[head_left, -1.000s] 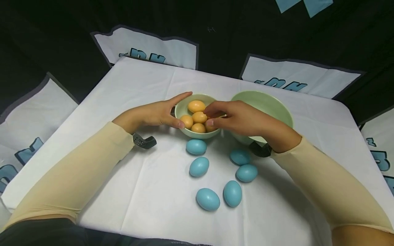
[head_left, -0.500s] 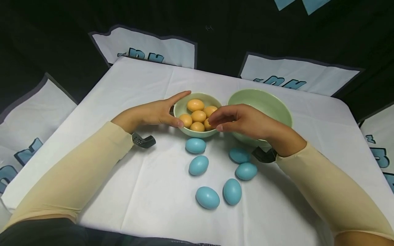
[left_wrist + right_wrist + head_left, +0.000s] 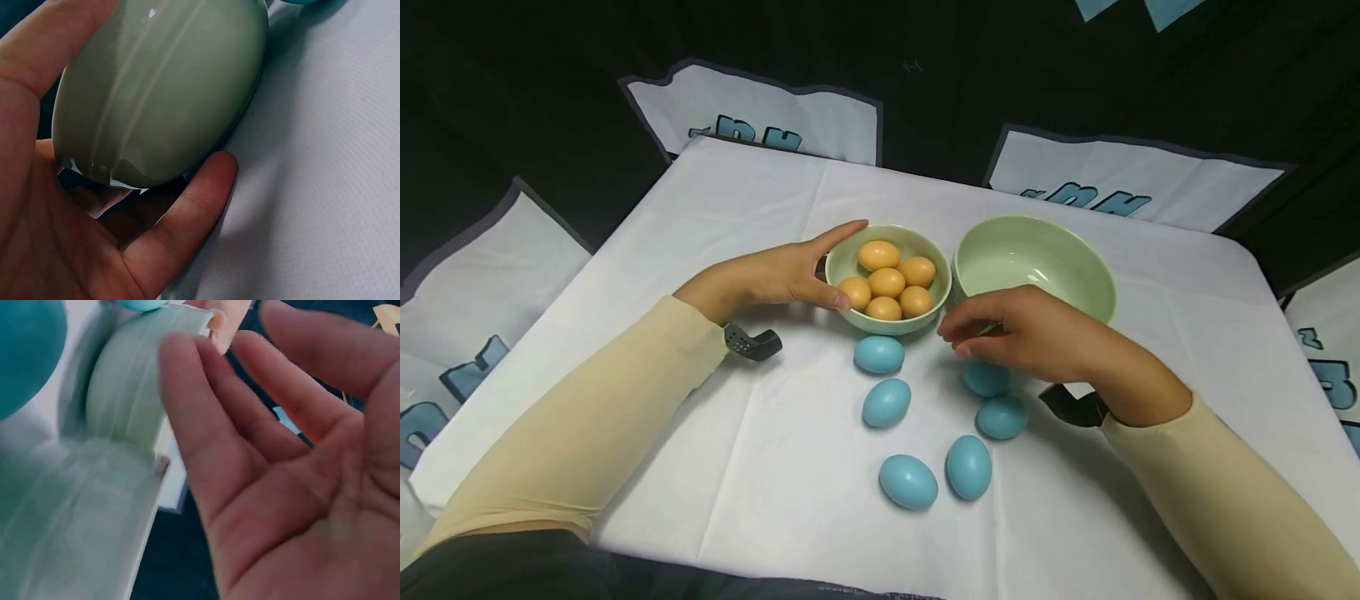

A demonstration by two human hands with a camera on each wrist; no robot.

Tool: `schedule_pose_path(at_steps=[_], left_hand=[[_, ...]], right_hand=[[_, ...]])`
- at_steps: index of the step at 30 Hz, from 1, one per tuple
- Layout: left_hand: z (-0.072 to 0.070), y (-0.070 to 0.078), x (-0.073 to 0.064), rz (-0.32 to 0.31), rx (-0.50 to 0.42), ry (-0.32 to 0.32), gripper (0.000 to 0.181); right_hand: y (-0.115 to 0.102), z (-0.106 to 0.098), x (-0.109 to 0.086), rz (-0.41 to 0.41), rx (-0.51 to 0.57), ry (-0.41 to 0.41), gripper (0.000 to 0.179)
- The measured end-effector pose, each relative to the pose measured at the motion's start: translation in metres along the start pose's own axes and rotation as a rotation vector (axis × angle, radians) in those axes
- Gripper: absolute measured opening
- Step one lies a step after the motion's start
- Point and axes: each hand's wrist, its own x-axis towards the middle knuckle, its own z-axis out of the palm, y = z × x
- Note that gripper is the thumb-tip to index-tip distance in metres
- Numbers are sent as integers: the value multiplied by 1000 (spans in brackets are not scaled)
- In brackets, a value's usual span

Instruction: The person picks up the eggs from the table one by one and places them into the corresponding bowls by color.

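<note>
The small bowl [image 3: 891, 326], pale green and glossy, is standing upright near the middle of the surface [image 3: 797, 467], with six orange eggs [image 3: 886, 282] lying inside it, clustered towards its near side. Its wall is looking stiff and smooth, probably slippery and perhaps breakable, so a broad hold across the rim and outer wall is seeming safest. The eggs are looking hard and smooth, likely light and apt to roll; fingers and thumb around the widest part would be suiting them best.

The left hand [image 3: 782, 273] is holding the bowl from the side — thumb at the near rim, a finger reaching along the far rim, the others lying lower by the outer wall. The right hand [image 3: 1037, 333] is hovering in front of the large bowl [image 3: 1045, 250], its fingers loosely bent and well parted from the thumb, gripping nothing.

The large bowl, also pale green, is sitting just beside the small one; whether their rims are touching is hard to tell. Nearer the person, six blue eggs [image 3: 886, 402] are lying scattered — one just in front of the small bowl, another partly hidden below the right hand. Beyond the surface, a black curtain [image 3: 925, 50] is hanging.
</note>
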Motion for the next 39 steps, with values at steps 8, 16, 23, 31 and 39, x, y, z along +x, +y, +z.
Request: schedule_pose_path(at_steps=[8,16,23,31,39], left_hand=[[0,2,0,-6,2,4,105],[0,1,2,-10,3,3,104],[-2,-3,7,-50,38,11,105],[-10,-17,16,-51,86,18,107],[-21,26,29,28,159,95,102]], right_hand=[[1,12,-33,19,-210,8,29],[2,23,-52,-29,-324,60,34],[6,27,-62,-21,-327,73,36],[8,30,-62,-71,-322,54,35],[8,32,-63,-31,-326,41,35]])
